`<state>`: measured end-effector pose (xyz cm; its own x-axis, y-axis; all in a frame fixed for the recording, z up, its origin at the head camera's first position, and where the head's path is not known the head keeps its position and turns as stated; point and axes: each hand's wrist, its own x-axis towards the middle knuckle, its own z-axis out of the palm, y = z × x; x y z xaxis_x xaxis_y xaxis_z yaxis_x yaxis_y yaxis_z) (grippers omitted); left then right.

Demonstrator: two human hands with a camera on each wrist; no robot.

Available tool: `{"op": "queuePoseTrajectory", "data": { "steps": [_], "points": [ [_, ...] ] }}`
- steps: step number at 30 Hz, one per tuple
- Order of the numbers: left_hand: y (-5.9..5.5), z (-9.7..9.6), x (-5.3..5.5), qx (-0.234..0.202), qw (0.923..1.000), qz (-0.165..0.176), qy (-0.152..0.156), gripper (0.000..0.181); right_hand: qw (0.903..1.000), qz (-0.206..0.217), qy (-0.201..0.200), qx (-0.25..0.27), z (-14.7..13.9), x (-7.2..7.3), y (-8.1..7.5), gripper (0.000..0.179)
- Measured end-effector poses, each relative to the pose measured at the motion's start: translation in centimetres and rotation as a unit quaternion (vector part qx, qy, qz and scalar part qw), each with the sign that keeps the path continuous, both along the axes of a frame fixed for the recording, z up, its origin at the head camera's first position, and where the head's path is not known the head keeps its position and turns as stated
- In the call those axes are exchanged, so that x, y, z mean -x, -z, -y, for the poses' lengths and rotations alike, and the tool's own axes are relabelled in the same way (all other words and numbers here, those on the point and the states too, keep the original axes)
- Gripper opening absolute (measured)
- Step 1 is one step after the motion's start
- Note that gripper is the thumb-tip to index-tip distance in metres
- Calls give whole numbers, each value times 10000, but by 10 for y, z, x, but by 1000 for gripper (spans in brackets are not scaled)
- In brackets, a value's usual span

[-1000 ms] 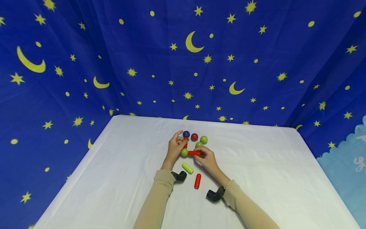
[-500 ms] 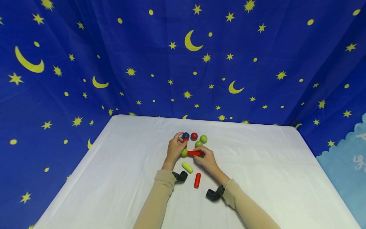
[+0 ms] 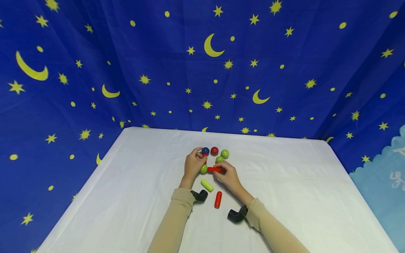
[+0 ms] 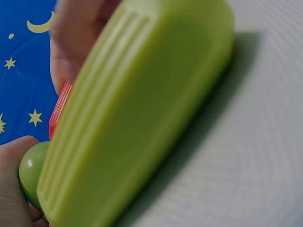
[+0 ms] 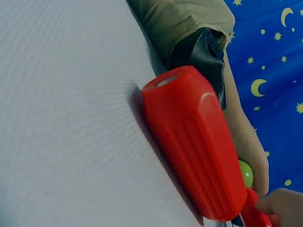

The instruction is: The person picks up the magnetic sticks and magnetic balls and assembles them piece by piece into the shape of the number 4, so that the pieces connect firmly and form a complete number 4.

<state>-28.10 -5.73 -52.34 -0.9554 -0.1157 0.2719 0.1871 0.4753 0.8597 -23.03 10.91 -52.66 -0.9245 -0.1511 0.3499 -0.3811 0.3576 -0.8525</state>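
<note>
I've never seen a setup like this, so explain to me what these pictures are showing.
No machine here, just a person working bare-handed. The wide pictures come from a camera on the head; the close ones come from a camera on each wrist, so whatever is near looks huge. The left hand grips a red stick between a blue ball and a green ball. The right hand pinches another red stick, its end by that green ball. Also on the white table are a red ball, two more green balls, a green stick and a third red stick.
</note>
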Motion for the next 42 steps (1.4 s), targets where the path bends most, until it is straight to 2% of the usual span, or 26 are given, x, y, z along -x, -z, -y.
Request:
{"op": "queuePoseTrajectory", "data": {
  "steps": [5,11,16,19,26,31,42],
  "points": [
    [0,0,0,62,10000,-19,-28,42,9996,-228,118,102,1,-4,-7,16],
    [0,0,0,52,10000,-31,-41,41,9990,-428,54,119,3,-17,-35,15],
    [-1,0,0,36,10000,22,-51,41,9970,-653,366,200,2,-18,-41,13],
    [-1,-1,0,46,9999,75,-66,41,9943,-840,564,322,1,-14,-38,13],
    [0,-1,1,93,9998,113,-94,41,9895,-1053,868,471,-8,12,0,22],
    [-2,-1,0,76,9999,71,-87,40,9895,-1094,834,434,-8,14,-1,28],
    [-2,-1,0,36,10000,14,-47,40,9961,-472,586,453,-9,20,4,36]
  ]
}}
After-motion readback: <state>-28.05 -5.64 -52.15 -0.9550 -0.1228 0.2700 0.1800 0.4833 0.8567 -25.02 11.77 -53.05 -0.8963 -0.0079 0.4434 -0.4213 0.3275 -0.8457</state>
